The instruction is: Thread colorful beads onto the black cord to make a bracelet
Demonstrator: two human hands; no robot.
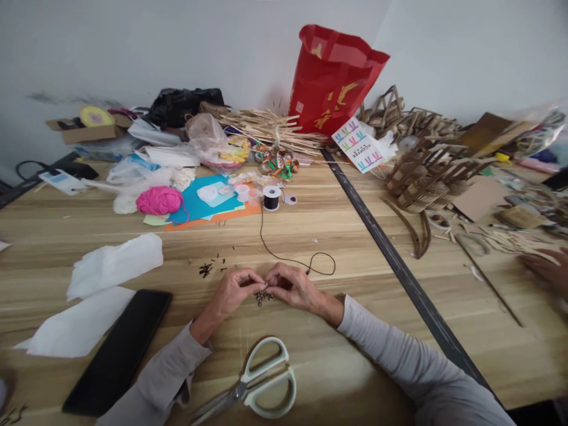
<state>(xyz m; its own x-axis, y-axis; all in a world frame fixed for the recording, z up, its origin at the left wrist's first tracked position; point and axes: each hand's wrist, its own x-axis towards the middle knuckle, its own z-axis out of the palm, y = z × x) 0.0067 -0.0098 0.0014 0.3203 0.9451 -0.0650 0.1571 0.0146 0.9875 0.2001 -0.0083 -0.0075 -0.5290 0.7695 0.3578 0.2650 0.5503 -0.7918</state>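
My left hand (233, 291) and right hand (295, 288) are pinched together on a short run of dark beads (262, 296) on black cord (293, 259), near the table's (337, 236) front edge. A few strung; loose beads (207, 270) and the spool (271, 198) remain, so early on, I'd say.

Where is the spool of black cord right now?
In the head view, the black cord spool stands upright on the wooden table, centre and beyond both hands, at the right edge of the orange and blue paper sheets.
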